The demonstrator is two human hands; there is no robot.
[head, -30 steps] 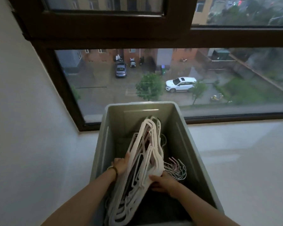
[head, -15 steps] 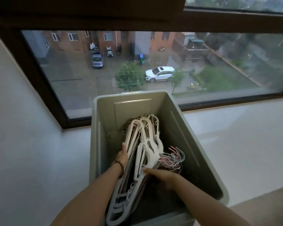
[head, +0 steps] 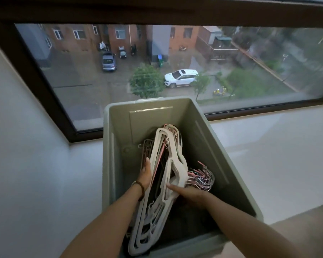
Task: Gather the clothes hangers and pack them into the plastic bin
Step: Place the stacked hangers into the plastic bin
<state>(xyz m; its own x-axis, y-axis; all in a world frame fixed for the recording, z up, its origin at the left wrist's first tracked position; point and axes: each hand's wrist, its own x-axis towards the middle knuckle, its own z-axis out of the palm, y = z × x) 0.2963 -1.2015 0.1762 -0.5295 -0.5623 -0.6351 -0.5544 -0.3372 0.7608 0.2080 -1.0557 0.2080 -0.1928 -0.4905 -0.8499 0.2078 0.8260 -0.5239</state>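
A bundle of white and pink plastic clothes hangers is standing on edge inside the grey-green rectangular plastic bin on the white windowsill. The left hand is pressing flat against its left side. The right hand is touching its right; whether it is gripping, I cannot tell.

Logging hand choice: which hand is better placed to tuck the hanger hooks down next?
The right hand, probably: it touches the hangers right beside the hooks, while the left hand sits on the hangers' opposite side.
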